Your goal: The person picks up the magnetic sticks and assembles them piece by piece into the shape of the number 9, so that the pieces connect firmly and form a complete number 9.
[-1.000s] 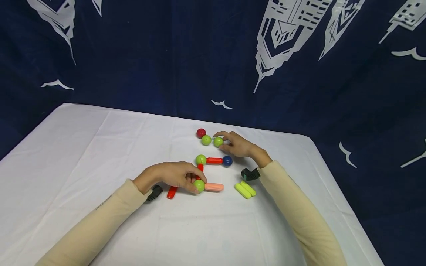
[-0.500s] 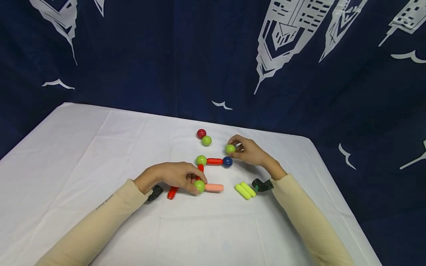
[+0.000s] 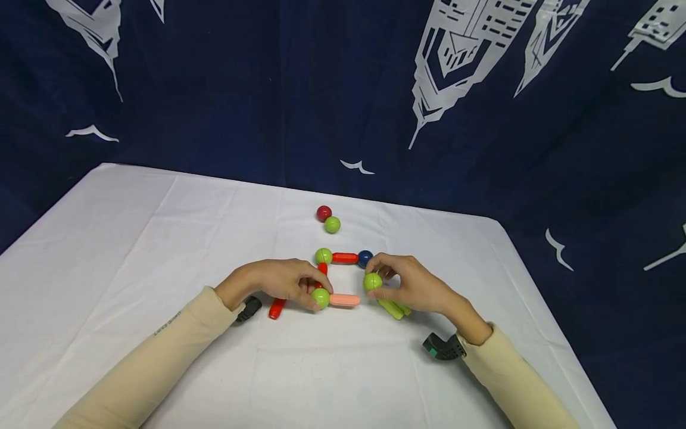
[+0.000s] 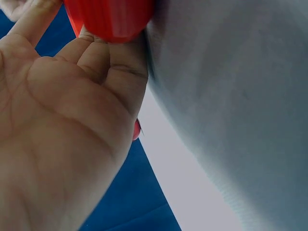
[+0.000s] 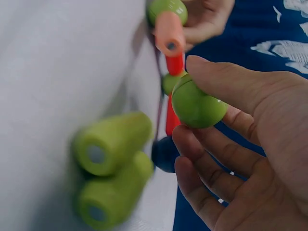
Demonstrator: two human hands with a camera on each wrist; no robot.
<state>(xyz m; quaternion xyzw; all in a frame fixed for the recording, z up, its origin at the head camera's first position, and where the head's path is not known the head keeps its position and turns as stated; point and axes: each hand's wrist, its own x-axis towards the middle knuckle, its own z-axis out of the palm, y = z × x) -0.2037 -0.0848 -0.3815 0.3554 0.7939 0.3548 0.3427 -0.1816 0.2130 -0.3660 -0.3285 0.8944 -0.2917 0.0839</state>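
My left hand [image 3: 281,280] pinches a green ball [image 3: 320,298] joined to a salmon-pink rod [image 3: 345,300]. A red rod [image 3: 323,269] runs from behind those fingers to another green ball [image 3: 324,256]. From there a second red rod [image 3: 345,258] leads to a dark blue ball [image 3: 364,258]. Between thumb and fingers my right hand [image 3: 418,283] holds a loose green ball [image 5: 197,103], just right of the salmon rod's free end. Two yellow-green rods [image 5: 113,144] with grey discs in their ends lie beneath this hand, partly hidden in the head view.
A red ball [image 3: 324,213] and a green ball [image 3: 332,224] sit together farther back on the white-covered table [image 3: 161,238]. A separate red rod [image 3: 277,308] lies under my left wrist. A dark blue printed curtain [image 3: 241,89] hangs behind the table.
My right hand has picked up the green ball from near the back pair and brought it toward me, beside the salmon rod. The left hand stays where it was.
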